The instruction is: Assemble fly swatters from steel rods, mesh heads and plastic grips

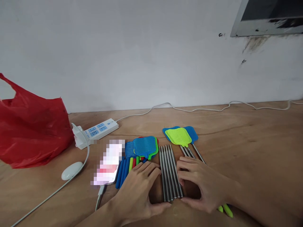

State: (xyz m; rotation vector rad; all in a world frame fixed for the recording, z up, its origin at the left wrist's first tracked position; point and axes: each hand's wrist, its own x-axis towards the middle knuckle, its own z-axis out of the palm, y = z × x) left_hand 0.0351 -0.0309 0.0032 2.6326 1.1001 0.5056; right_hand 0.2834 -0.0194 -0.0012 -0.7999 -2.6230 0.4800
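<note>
Several slim metal rods (pixel 170 176) lie side by side on the wooden table, their lower ends nearly lined up. To their left is my left hand (pixel 139 189), fingers curved and thumb spread apart, the thumb tip near the rods' lower ends. My right hand (pixel 199 183) curves along the other side, thumb and fingers apart, very close to the rods or touching them. Blue mesh fly swatter heads (pixel 145 146) and coloured handle tubes (pixel 125 170) lie beyond my left hand. Past my right hand are assembled fly swatters, including a yellow-green one (pixel 178 137); my right hand and forearm partly cover their shafts.
A phone (pixel 110 164) with a blurred screen lies at left, cable attached. Behind it stands a white power strip (pixel 101 127). A red plastic bag (pixel 33 126) and a white oval device (pixel 71 171) are farther left. A thin cable (pixel 203 109) runs along the wall.
</note>
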